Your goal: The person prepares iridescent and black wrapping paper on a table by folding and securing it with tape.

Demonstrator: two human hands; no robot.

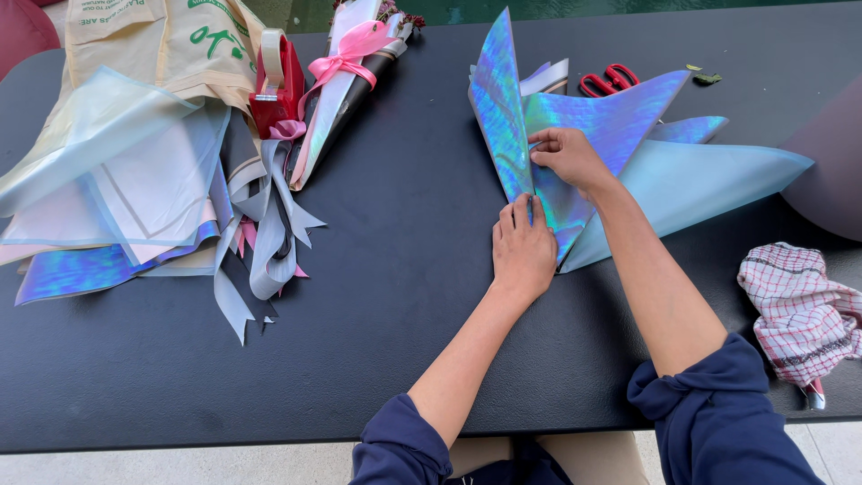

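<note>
Black table (404,269) w/ iridescent sheets (611,135), ribbons (269,233), tape dispenser (277,81), scissors (609,81), checked cloth (799,310).
</note>
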